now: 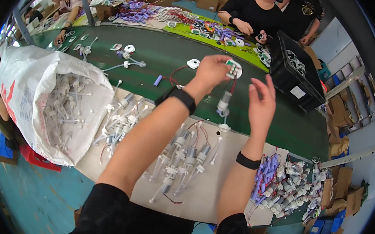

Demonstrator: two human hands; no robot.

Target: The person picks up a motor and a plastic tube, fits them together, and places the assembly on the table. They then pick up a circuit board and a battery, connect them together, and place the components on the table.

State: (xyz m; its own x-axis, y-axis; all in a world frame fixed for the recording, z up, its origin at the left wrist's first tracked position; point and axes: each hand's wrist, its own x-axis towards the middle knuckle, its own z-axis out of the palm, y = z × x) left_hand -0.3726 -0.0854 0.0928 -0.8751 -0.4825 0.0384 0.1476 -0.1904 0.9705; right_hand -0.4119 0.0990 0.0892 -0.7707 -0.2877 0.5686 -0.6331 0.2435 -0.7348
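My left hand (209, 74) pinches the edge of a round white cap with a green circuit board (234, 69) above the green belt. Red wires run down from the board to a small silver-and-white motor pump (224, 102), which hangs upright below it with a clear tube at its lower end. To the right of the pump, my right hand (262, 103) is raised with fingers apart and nothing in it. Under my forearms, several motor pumps with tubes (180, 154) lie on a pale board. Another white cap (193, 64) and a purple battery (157, 81) lie on the belt beyond my left wrist.
A white woven sack (27, 87) of clear plastic parts stands open at left. Purple batteries (267, 174) and more motors (294, 187) are heaped at right. A black crate (299, 71) sits at the belt's right. Co-workers (257, 17) work across the belt and at far left.
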